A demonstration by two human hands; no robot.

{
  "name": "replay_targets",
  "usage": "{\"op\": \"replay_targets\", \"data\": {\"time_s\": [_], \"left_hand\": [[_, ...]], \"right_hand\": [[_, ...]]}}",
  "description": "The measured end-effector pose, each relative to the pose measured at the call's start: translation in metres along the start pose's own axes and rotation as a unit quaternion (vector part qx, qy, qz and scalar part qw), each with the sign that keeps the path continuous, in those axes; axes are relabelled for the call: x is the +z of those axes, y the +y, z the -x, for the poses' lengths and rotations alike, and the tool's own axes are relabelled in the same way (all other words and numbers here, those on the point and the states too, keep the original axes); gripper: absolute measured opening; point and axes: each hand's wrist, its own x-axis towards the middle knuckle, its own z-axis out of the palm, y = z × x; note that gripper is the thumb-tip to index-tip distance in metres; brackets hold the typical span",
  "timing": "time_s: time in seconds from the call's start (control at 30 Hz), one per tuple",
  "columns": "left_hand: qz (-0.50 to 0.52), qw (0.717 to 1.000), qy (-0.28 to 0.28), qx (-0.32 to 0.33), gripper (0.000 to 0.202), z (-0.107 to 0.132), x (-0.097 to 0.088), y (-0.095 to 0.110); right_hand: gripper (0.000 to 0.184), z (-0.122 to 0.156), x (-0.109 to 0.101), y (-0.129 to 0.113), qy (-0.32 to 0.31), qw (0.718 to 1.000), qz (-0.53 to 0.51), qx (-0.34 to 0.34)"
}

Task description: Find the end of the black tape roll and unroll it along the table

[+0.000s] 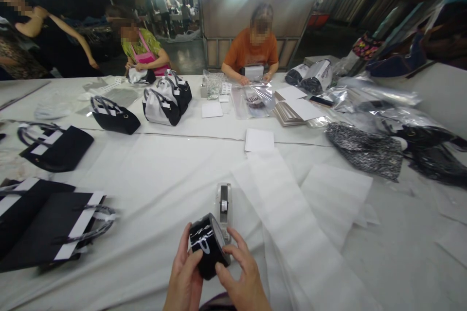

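Hands: both low in view and close together, fingers half curled. The left hand (187, 276) cups the near left side of a cylinder (206, 249). The right hand (243, 279) pinches its right end between thumb and fingertips. Neither hand is closed tight.
Cylinder: black and glossy with a white scrawl across its curved wall. It is held between the two hands just above the counter (160, 180), tilted, with one paler flat end turned up and away.
Weight: probably light, since fingertips alone seem to carry it.
Surface: looks smooth and shiny, so likely slippery under dry fingers.
Stiffness: it keeps its round form in the grip, but whether the wall gives under pressure cannot be told.
Hold: the surest place looks to be around the curved wall, palm on one side and fingers opposite, with a thumb on the rim of a flat end to stop it rolling.
Dispenser (223, 201): a tape dispenser upright on the counter just behind the cylinder.
Foam sheets (292, 214): white, overlapping, spread to the right of the hands.
Flat bags (47, 223): black with white bands, lying at the left.
Handbags (162, 106): black and white, farther off.
Co-workers: a person in orange (251, 48) and a person in green (142, 44) on the far side, their hands busy with their own items.
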Motion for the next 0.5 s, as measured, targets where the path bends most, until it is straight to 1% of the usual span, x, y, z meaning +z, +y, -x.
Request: {"op": "replay_targets", "data": {"time_s": [0.07, 0.13, 0.23, 0.4, 0.5], "left_hand": [[-0.031, 0.999, -0.004, 0.015, 0.085, 0.004, 0.004, -0.001], [-0.061, 0.998, -0.006, 0.021, 0.084, 0.006, 0.006, -0.001], [-0.095, 0.995, -0.015, 0.032, 0.081, 0.005, 0.005, -0.001], [-0.154, 0.986, -0.005, 0.063, 0.072, -0.001, 0.002, -0.003], [-0.172, 0.982, -0.01, 0.081, 0.066, -0.004, 0.001, -0.005]], "right_hand": [[0.02, -0.001, -0.003, -0.005, -0.005, 0.999, -0.028, -0.026], [0.026, 0.0, -0.005, -0.01, -0.012, 0.998, -0.044, -0.051], [0.033, 0.002, -0.006, -0.013, -0.006, 0.997, -0.032, -0.076], [0.032, 0.006, -0.005, -0.008, -0.018, 0.996, 0.002, -0.083], [0.033, 0.006, -0.003, -0.003, -0.018, 0.995, 0.006, -0.096]]}}
